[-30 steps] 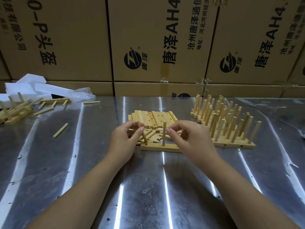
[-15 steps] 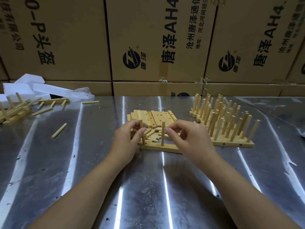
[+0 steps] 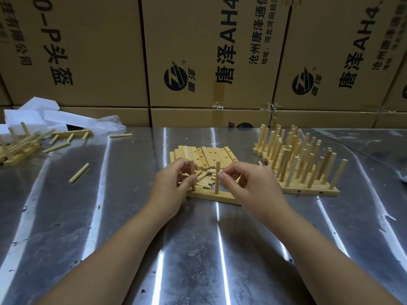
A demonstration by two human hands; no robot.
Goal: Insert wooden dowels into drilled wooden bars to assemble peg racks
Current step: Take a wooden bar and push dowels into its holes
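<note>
Steel table [image 3: 198,249], cartons [image 3: 209,51] stacked behind. The drilled bar [image 3: 211,197] lies flat on it. At the bar's left end, the left hand [image 3: 174,190] pinches an upright dowel [image 3: 192,169]; at the bar's middle, the right hand [image 3: 253,188] pinches a second dowel [image 3: 217,186]. Risk: a dowel pressed in tilted may jam or split its hole

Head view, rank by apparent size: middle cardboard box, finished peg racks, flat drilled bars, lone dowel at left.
1. middle cardboard box
2. finished peg racks
3. flat drilled bars
4. lone dowel
The box is farthest yet looks largest.
</note>
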